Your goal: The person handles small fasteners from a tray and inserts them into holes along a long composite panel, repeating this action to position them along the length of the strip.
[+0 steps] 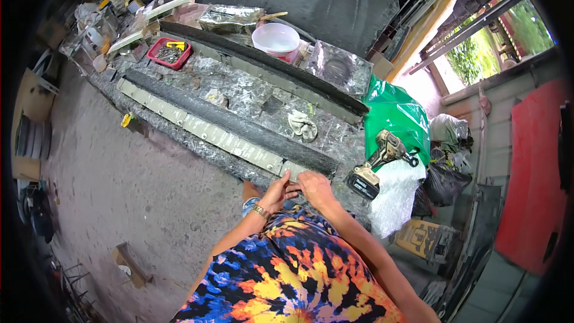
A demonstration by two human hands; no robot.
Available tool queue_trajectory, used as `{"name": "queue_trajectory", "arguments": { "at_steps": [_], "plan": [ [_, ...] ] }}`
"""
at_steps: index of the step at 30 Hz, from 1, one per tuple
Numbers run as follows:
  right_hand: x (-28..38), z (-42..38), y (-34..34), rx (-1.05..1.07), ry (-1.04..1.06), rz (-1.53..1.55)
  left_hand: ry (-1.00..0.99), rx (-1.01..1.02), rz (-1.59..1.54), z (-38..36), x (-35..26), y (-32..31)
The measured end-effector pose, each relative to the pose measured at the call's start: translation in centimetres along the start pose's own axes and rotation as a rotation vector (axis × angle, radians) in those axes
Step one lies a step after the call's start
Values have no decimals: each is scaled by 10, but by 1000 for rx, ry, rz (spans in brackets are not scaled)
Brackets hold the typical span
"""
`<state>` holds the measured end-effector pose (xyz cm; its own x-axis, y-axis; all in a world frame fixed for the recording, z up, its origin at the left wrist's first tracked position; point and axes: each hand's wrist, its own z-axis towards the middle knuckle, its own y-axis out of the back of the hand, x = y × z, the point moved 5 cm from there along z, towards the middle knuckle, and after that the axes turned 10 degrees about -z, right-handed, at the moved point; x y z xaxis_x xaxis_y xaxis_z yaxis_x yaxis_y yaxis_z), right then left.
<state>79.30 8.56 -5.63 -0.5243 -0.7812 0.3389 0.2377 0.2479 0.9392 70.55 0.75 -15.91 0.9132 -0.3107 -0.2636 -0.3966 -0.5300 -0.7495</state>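
Both hands met at the near end of the long mesh-and-metal strip (pixel 221 128): left hand (pixel 278 192), fingers pinched on the strip's end edge; right hand (pixel 315 186), pressed flat beside it, fingertips touching the same end. Foil-covered surface (pixel 251 93): carried the strip along its near edge. Second strip (pixel 269 63): parallel, toward the far edge. White bucket (pixel 276 40): beyond the second strip. Cordless drill (pixel 375 164): just right of the hands, on bubble wrap. Red tray (pixel 170 52): far left, holding small fasteners. Crumpled glove (pixel 302 125): between the strips. Handling judgement: keeping the end square and flat against the surface, with both hands steadying it evenly, would suit this step best.
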Motion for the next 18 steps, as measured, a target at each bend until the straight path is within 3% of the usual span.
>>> {"name": "queue_trajectory", "arguments": {
  "at_steps": [8, 10, 11, 13, 18],
  "plan": [
    [-12, -5, 8, 27, -130, 33, 11, -34, 76, 0, 2, 2],
    [-43, -17, 0, 146, -503, 568, 14, -38, 71, 2, 3, 2],
    [-53, -20, 1, 150, -503, 563, 15, -44, 71, 2, 4, 2],
    [-73, -29, 2, 19, -568, 1116, 11, -46, 70, 1, 4, 3],
    [-89, -36, 19, -47, -667, 1229, 0, -39, 91, 2, 5, 2]
  ]
}}
